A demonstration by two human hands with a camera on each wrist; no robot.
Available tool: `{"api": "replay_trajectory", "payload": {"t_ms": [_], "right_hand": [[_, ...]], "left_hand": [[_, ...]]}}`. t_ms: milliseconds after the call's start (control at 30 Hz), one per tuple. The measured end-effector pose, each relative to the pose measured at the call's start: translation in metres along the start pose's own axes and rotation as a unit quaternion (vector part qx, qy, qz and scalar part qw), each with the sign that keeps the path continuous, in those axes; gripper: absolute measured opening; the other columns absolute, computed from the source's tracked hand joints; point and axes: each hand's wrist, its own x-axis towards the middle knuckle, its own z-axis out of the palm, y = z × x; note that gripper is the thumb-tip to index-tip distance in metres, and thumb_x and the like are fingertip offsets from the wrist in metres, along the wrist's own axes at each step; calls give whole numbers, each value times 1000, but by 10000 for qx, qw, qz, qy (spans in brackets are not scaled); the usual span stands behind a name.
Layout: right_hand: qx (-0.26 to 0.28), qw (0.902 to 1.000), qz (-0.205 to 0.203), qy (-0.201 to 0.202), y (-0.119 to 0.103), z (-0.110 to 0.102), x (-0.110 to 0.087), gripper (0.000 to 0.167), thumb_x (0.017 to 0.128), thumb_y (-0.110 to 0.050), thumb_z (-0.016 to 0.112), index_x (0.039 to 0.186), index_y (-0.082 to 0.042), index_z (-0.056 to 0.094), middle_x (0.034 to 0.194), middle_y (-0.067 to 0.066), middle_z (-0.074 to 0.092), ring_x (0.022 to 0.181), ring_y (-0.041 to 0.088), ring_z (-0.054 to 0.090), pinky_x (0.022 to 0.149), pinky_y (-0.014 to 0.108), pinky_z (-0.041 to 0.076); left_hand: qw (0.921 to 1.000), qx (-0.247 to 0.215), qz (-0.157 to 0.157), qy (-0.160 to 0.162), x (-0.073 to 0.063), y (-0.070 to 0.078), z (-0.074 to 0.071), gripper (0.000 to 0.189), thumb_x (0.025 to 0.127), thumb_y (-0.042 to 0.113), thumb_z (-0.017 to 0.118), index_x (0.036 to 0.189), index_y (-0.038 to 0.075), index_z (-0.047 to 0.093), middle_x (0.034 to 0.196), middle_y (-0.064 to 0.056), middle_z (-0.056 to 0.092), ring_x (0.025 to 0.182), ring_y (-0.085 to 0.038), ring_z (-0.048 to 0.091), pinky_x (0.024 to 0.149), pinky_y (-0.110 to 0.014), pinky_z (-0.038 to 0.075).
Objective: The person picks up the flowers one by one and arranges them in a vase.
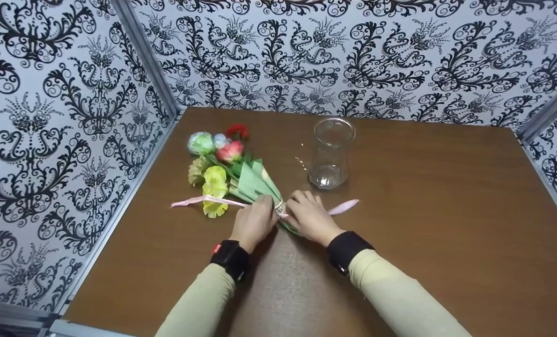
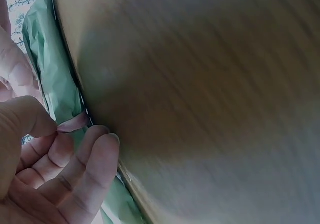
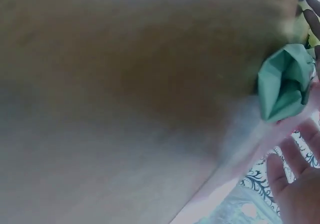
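Observation:
A bouquet of artificial flowers lies on the table, its stems wrapped in green paper. Both hands meet at the narrow end of the wrap. In the left wrist view, thumb and finger of the left hand pinch a pink ribbon against the green wrap. The right hand bends its fingers over the wrap's other side, holding the ribbon there; its fingertips are partly hidden. One ribbon tail stretches left across the yellow flower, the other sticks out right of the right hand.
A clear glass vase stands upright behind the right hand. Small gold bits show just left of the vase. Patterned panels border the brown table at the back and sides.

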Motion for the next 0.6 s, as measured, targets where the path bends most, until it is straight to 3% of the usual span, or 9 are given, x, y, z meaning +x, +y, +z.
{"api": "replay_trajectory", "payload": {"t_ms": [133,300,400,467,600], "right_hand": [[19,9999,74,124,4,-4,-3,36,98,-39,67,78,-9,69,100,8,63,102,30,57,90,51,40],[-515,9972,272,469,11,-8,-3,40,98,-32,67,68,-6,71,80,7,66,88,30,61,89,54,40],[-535,9965,411,485,13,-9,-3,25,93,-23,72,78,-4,66,81,9,64,86,33,62,88,55,42],[-383,9976,292,506,13,-8,-2,14,91,-16,75,92,-5,67,88,10,66,88,34,63,85,54,45],[-221,9979,-306,534,11,-3,-3,32,91,-4,72,123,-7,68,97,10,63,87,33,62,74,48,48]], "left_hand": [[9998,-144,-68,-142,-1,-1,-1,15,89,13,68,87,6,55,80,-9,60,62,-34,64,50,-51,52],[9991,-261,-141,-294,0,-1,-2,14,90,13,67,87,7,55,82,-9,60,64,-35,64,52,-52,52],[9991,-270,-128,-314,0,-1,-2,14,91,13,67,87,7,55,82,-9,60,65,-35,64,53,-52,52],[9992,-264,-103,-289,0,-1,-2,14,90,13,67,88,6,55,82,-9,60,65,-35,64,52,-52,52],[9996,-209,-27,-175,0,0,-2,14,90,12,67,90,6,55,83,-9,60,64,-34,64,51,-51,52]]}}
